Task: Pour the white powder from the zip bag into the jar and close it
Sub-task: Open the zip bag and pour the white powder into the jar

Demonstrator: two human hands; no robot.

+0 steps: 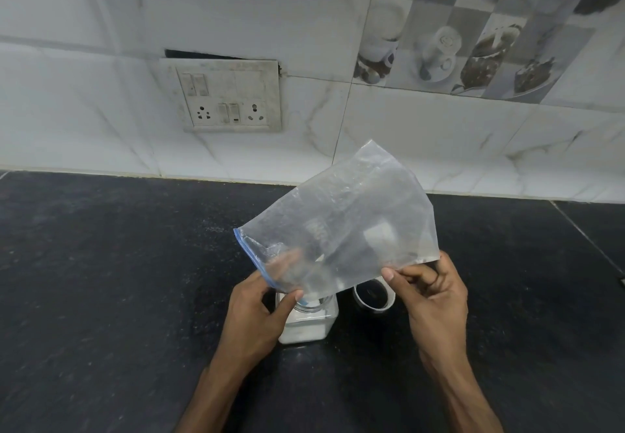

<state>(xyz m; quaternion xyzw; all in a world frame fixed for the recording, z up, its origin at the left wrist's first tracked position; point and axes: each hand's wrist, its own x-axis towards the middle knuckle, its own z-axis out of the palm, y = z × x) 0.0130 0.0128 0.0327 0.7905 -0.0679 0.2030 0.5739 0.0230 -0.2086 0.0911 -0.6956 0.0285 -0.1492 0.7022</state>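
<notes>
Holds the clear zip bag tilted above the open jar, blue-zipped mouth lowest, bottom raised toward the tiled wall. Pinches the mouth edge with the left hand, thumb in front of the plastic, fingers behind it, directly over the jar's opening. Pinches the bag's near bottom corner with the right hand, thumb and forefinger closed on the film, other fingers curled. Inside the bag, little beyond a cloudy white dusting. In the square clear jar, standing on the dark countertop, white powder across the lower part. Just right of the jar, a round lid lying on the counter, off the jar. On the wall behind, a grimy switchboard.
</notes>
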